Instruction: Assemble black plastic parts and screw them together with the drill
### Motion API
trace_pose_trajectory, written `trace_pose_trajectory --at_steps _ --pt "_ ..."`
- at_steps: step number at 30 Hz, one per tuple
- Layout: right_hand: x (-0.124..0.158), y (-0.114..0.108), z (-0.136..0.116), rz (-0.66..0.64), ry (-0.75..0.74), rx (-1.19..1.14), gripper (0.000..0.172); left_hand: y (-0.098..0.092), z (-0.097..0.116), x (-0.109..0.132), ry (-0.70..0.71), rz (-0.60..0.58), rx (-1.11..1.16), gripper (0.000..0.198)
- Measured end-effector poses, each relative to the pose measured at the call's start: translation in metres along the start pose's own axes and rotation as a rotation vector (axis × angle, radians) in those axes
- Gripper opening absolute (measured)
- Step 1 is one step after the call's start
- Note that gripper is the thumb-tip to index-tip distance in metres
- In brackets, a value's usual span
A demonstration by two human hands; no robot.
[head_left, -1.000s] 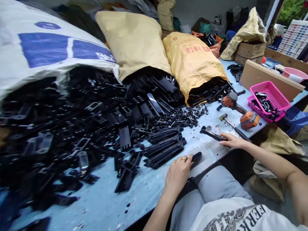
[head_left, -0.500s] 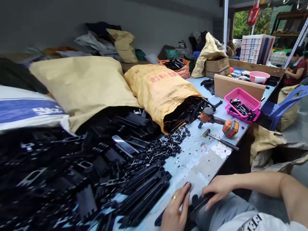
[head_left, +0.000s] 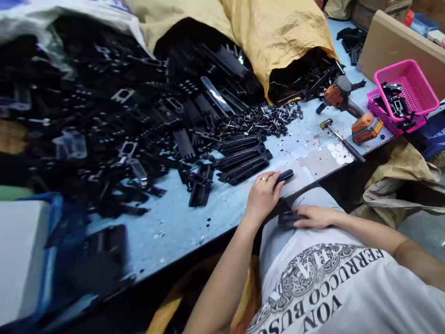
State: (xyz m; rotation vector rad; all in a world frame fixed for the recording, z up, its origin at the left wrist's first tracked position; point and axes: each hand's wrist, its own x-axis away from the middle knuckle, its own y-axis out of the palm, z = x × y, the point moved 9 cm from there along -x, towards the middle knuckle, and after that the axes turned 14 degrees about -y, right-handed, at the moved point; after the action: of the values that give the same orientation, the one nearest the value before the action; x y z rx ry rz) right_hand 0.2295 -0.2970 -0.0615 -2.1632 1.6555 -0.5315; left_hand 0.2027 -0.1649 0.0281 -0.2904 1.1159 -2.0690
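Left hand (head_left: 263,194) curls palm-down, gripping a black bar (head_left: 285,175); right hand (head_left: 317,216) grips a dark piece (head_left: 288,219) over the lap (head_left: 276,243)

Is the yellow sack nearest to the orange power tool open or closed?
Open: the mouth of the yellow sack gapes, with black parts visible inside it.

decent open strip on table (head_left: 181,232) near side, parts heap (head_left: 149,116) clogging far left, drill (head_left: 354,109) and hammer (head_left: 348,146) kinda blocking right
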Motion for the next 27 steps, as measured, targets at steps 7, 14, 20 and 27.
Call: trace_pose_trajectory --at_steps 7,14,20,27 --pt "0.105 -0.104 0.036 0.635 0.255 0.208 0.043 0.048 -0.003 0.07 -0.147 -0.295 0.046 0.032" --pt "0.113 -0.083 0.034 0.729 0.342 0.008 0.035 0.078 0.075 0.085 0.425 -0.416 0.11 0.036" --pt "0.065 -0.106 0.028 0.644 0.237 0.14 0.031 0.006 -0.003 -0.024 0.126 0.088 -0.191 0.033" --pt "-0.025 -0.297 -0.055 1.023 -0.228 0.025 0.035 0.021 -0.046 -0.031 0.08 -0.112 -0.191 0.036"
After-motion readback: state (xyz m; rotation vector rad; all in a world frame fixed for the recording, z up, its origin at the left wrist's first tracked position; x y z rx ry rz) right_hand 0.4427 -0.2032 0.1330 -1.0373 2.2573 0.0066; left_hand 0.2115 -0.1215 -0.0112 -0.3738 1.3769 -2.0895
